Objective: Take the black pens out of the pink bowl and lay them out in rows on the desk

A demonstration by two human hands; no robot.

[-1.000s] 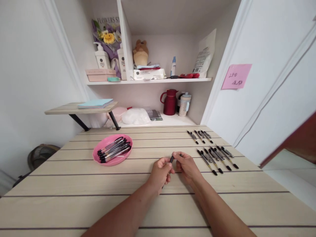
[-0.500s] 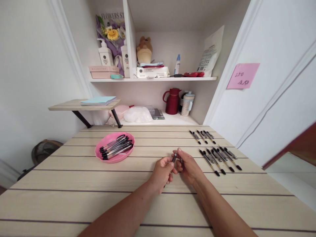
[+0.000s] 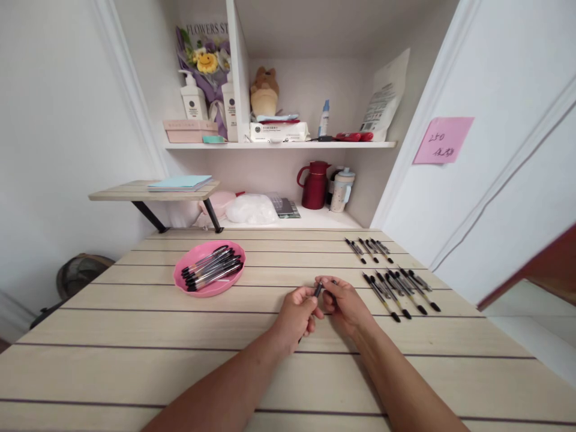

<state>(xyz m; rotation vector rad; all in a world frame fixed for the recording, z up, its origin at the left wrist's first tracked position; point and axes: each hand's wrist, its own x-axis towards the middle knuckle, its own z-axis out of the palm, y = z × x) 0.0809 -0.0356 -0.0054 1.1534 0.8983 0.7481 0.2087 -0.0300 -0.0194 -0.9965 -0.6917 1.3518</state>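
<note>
Both my hands meet over the middle of the wooden table (image 3: 135, 372). My left hand (image 3: 296, 316) is closed round the barrel of a black pen (image 3: 317, 290). My right hand (image 3: 344, 303) pinches the pen's upper end, and its fingers cover the tip. To the left stands a pink bowl (image 3: 209, 276) holding several black pens. On the right, finished-looking pens lie in two rows on the table: a near row (image 3: 398, 292) close to my right hand and a far row (image 3: 368, 249) behind it.
Behind the table is a white alcove with a shelf (image 3: 279, 144) of bottles, boxes and a bouquet. Below it stand a red jug (image 3: 314, 185) and a white cup (image 3: 341, 189). A small wooden shelf (image 3: 148, 193) juts out at left. A pink note (image 3: 442, 140) hangs on the right wall.
My hands stayed together on the pen and my right fingers shifted at its upper end. The camera turned slightly, so the scene slid a little to the right.
</note>
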